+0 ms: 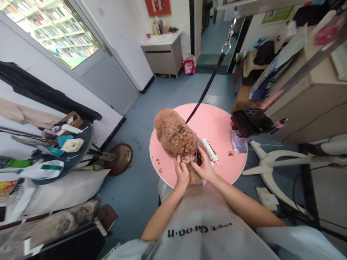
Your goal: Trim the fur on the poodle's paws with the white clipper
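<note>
A curly brown dog (173,131) is on a round pink grooming table (217,121), close to my body. My left hand (181,170) is closed at the dog's head, its fingers pinching an ear flap (188,159) whose pink skin shows. In my right hand (204,167) is a slim metal hemostat (196,150), held beside the same ear; its working end is too small to make out. Just right of the dog, a white squeeze bottle (210,150) with a nozzle lies on its side. A black leash (206,90) runs from the dog's neck up to a metal clip.
Tufts of brown hair (158,166) lie on the tabletop. A dark tool holder (248,122) hangs at the table's right edge. A small round side table (67,155) with supplies stands left. A white curved stand base (271,159) is on the floor at right.
</note>
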`<state>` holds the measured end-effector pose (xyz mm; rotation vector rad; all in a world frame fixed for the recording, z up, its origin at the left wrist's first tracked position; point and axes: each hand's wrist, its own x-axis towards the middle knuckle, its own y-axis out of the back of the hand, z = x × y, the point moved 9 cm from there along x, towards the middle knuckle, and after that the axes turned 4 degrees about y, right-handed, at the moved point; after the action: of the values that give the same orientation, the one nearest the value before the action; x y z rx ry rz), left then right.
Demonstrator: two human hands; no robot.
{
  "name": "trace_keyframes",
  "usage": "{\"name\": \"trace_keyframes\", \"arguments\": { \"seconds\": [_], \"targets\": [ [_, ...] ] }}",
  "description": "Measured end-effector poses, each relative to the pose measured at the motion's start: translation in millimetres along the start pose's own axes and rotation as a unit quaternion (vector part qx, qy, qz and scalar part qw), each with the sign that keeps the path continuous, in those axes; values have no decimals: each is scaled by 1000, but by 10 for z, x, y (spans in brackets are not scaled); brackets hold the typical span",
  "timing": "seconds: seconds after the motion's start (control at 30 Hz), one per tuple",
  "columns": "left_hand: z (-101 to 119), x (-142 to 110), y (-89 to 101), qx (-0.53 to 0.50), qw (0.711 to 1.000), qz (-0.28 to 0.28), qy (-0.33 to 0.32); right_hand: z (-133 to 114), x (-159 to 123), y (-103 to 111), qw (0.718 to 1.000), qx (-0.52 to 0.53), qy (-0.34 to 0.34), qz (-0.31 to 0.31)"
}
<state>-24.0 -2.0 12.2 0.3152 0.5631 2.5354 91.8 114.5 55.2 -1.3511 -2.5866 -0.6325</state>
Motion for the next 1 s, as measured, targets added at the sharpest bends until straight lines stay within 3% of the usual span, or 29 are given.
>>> {"name": "trace_keyframes", "arguments": {
  "seconds": [0.1, 0.2, 0.3, 0.33, 0.4, 0.47, 0.53, 0.6, 0.7, 0.83, 1.0],
  "targets": [
    [150, 16, 99, -32, 999, 30, 16, 102, 63, 133, 999, 32, -23, -9],
    [268, 32, 131, -60, 997, 25, 33, 121, 30, 490, 998, 32, -55, -3],
    [404, 58, 128, -65, 998, 8, 26, -118, -162, 936, 994, 23, -102, 25],
    [460, 67, 117, -69, 997, -1, 18, -217, -259, 1002, 986, 79, -144, 22],
    [565, 80, 81, -78, 997, -21, 4, -526, -453, 828, 937, 260, -222, -71],
    [642, 86, 51, -79, 996, -30, 2, -873, -639, 507, 833, 423, -315, -167],
    [694, 86, 13, -77, 996, -37, 9, -1060, -677, 308, 755, 506, -384, -162],
    [728, 80, -9, -75, 996, -35, 19, -1066, -600, 214, 717, 541, -427, -106],
    [768, 69, -23, -69, 997, -27, 23, -991, -462, 158, 687, 561, -458, -49],
    [816, 57, -29, -57, 998, -24, 2, -952, -372, 109, 672, 569, -473, -28],
    [917, 62, 8, -33, 998, -3, -57, -954, -375, 158, 698, 541, -469, -2]
  ]
}}
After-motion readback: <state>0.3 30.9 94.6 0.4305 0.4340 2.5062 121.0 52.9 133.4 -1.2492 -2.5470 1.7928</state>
